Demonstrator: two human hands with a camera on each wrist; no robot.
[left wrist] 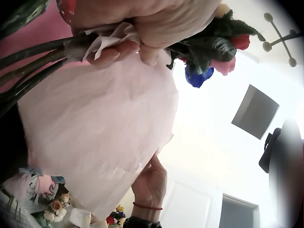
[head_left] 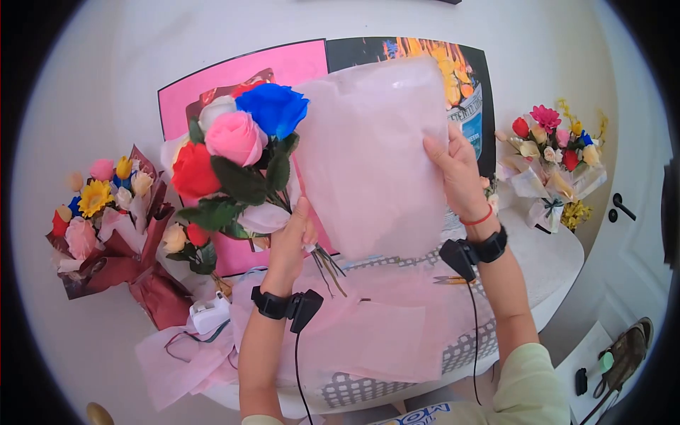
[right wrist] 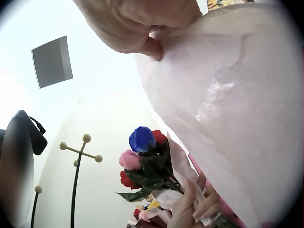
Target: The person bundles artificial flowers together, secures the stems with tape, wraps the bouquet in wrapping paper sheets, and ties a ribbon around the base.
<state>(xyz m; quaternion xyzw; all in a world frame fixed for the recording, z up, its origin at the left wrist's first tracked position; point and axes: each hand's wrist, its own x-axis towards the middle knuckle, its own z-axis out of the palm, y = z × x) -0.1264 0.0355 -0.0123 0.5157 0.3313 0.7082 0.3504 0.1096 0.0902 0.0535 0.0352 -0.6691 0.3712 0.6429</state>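
Note:
In the head view my left hand point(head_left: 289, 241) grips the stems of a bouquet of artificial roses point(head_left: 237, 138) in blue, pink, red and white, with dark green leaves. White wrapping shows around the stems under my fingers in the left wrist view, and the bare stem ends point(left wrist: 33, 66) stick out past the hand. My right hand point(head_left: 464, 173) pinches the right edge of a pale pink sheet of wrapping paper point(head_left: 375, 163), thumb on the near face. The sheet hangs upright beside the roses, its left side close behind the bouquet.
More pink paper point(head_left: 368, 333) lies across the table, with scissors point(head_left: 453, 280) at right and a white tape dispenser point(head_left: 210, 314) at left. Wrapped bouquets stand at left point(head_left: 106, 219) and right point(head_left: 556, 159). Two posters, one pink point(head_left: 177, 106), lean on the wall.

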